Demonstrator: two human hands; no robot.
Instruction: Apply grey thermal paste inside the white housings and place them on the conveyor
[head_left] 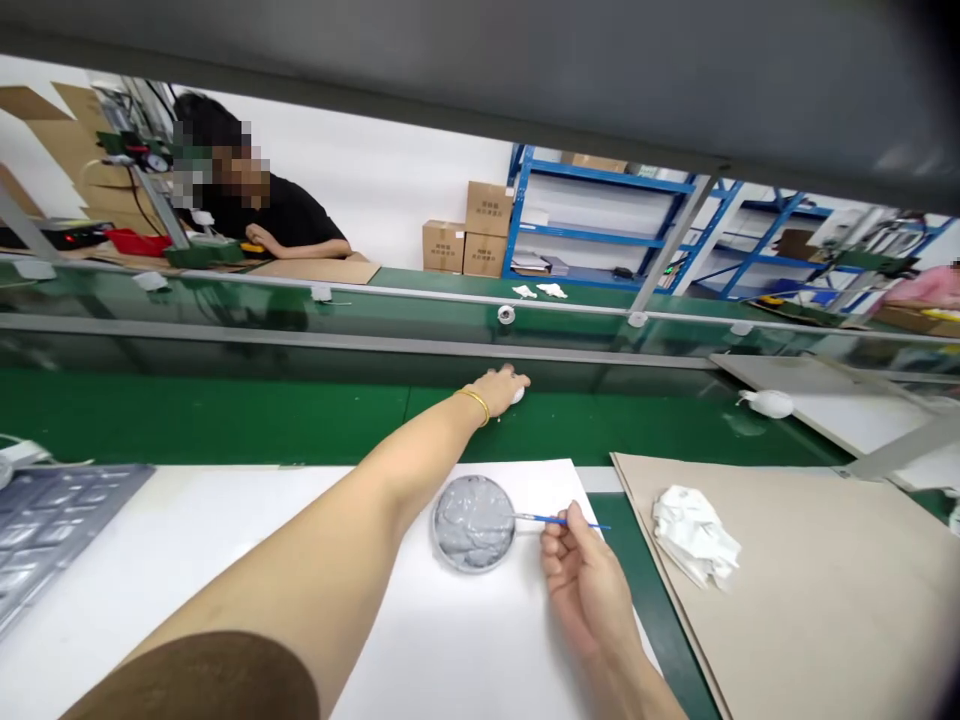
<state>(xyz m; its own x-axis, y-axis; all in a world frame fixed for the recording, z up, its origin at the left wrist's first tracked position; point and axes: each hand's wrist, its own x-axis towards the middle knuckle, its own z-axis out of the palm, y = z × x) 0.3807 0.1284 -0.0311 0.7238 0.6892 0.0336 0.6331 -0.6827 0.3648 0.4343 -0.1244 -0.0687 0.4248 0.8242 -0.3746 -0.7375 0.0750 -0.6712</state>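
My left hand (pixel 501 386) is stretched far forward over the green conveyor belt (pixel 225 420), its fingers curled over a small white part (pixel 517 395) lying on the belt. A gold bracelet circles that wrist. My right hand (pixel 581 570) pinches a thin blue brush (pixel 559 519) whose tip reaches the rim of a round dish of grey paste (pixel 473 522). The dish stands on a white sheet (pixel 465 640) near the front edge.
A crumpled white cloth (pixel 694 535) lies on a brown cardboard sheet (pixel 825 600) to the right. Another white part (pixel 769 403) rests on the belt further right. A grey moulded tray (pixel 45 520) is at the left. A person sits across the line.
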